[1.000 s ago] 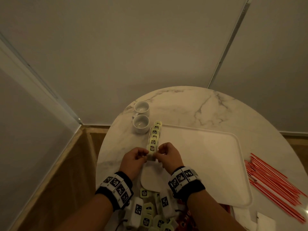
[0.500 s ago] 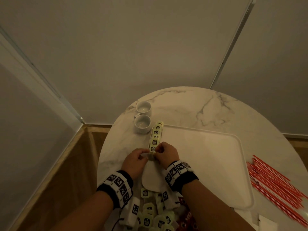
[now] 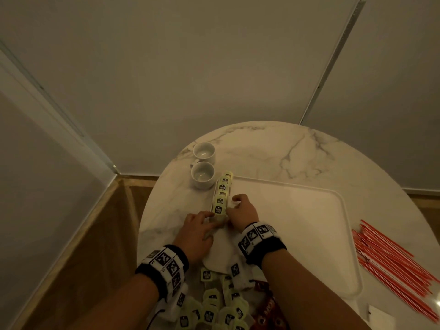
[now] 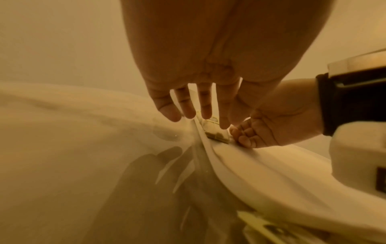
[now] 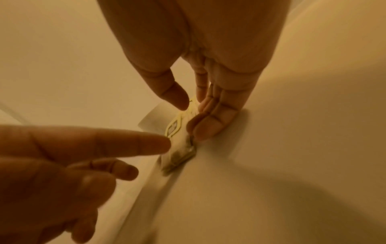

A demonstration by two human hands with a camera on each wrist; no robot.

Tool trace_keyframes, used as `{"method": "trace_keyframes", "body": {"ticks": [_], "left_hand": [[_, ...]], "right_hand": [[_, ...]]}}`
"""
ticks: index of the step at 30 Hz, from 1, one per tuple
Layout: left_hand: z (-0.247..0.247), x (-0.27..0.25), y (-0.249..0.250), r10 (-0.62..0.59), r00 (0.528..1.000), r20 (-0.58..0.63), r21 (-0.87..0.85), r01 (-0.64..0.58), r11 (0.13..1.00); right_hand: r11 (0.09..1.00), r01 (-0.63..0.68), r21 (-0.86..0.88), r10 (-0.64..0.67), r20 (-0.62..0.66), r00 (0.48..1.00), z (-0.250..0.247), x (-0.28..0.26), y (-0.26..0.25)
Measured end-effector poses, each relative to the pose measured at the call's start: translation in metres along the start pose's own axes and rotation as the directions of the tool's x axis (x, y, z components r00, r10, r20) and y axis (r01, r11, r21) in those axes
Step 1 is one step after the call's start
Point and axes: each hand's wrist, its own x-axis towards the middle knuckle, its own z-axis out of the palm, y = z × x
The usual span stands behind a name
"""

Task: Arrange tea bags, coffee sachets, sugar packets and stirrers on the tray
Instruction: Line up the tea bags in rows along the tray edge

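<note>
A row of yellow-green tea bags (image 3: 222, 194) lies along the left edge of the white tray (image 3: 297, 210). At the row's near end lies the nearest tea bag (image 3: 218, 210) (image 4: 215, 134) (image 5: 179, 140). My left hand (image 3: 204, 221) (image 4: 194, 115) reaches in from the left with straight fingers, and its index fingertip (image 5: 158, 142) touches that bag. My right hand (image 3: 234, 207) (image 5: 190, 107) is on the row's right side, thumb and curled fingers pinching the bag's top. A heap of loose tea bags (image 3: 214, 306) lies at the table's near edge, under my wrists.
Two white cups (image 3: 202, 173) stand on the round marble table (image 3: 262, 148) just left of the tray's far corner. Red stirrers (image 3: 392, 265) lie right of the tray. Dark red sachets (image 3: 266, 313) and a white packet (image 3: 378, 315) lie at the near edge. Walls close in behind.
Both hands gripped the tea bag before. The left hand has let go and straightened its fingers; the bag now lies at the row's near end, with the right hand further onto the tray.
</note>
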Motion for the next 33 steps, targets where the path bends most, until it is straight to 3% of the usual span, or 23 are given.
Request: {"method": "trace_keyframes", "body": {"ticks": [6,12,17,21,24,27,30,33], "left_hand": [[0.0,-0.001,0.002,-0.014,1.0,0.024,0.057,0.012,0.998],[0.003,-0.003,0.0,-0.022,0.999,0.036,0.065,0.02,0.998],[0.002,-0.01,-0.001,-0.042,0.999,-0.02,-0.095,0.04,0.995],[-0.002,-0.027,-0.002,-0.091,0.996,-0.001,-0.249,0.088,0.964],[-0.004,-0.047,0.0,-0.124,0.99,0.073,-0.205,0.137,0.969],[0.0,-0.066,-0.002,-0.15,0.978,0.145,-0.143,0.17,0.975],[0.006,-0.079,-0.004,-0.172,0.966,0.191,-0.082,0.19,0.978],[0.016,-0.084,-0.001,-0.235,0.953,0.192,-0.054,0.249,0.967]], "right_hand": [[0.995,0.033,-0.098,-0.028,0.051,0.998,0.002,0.004,-0.005],[0.996,0.03,-0.086,-0.028,0.033,0.999,0.003,0.003,-0.005],[1.0,-0.019,0.001,0.019,0.052,0.998,-0.001,-0.01,-0.002],[0.989,0.114,-0.095,-0.1,0.145,0.984,-0.003,-0.047,0.002],[0.922,0.268,-0.279,-0.171,0.326,0.93,0.001,-0.087,0.009],[0.773,0.406,-0.487,-0.183,0.441,0.879,0.001,-0.122,0.025],[0.639,0.458,-0.618,-0.214,0.429,0.877,-0.005,-0.145,0.042],[0.609,0.424,-0.671,-0.237,0.356,0.904,-0.012,-0.16,0.056]]}}
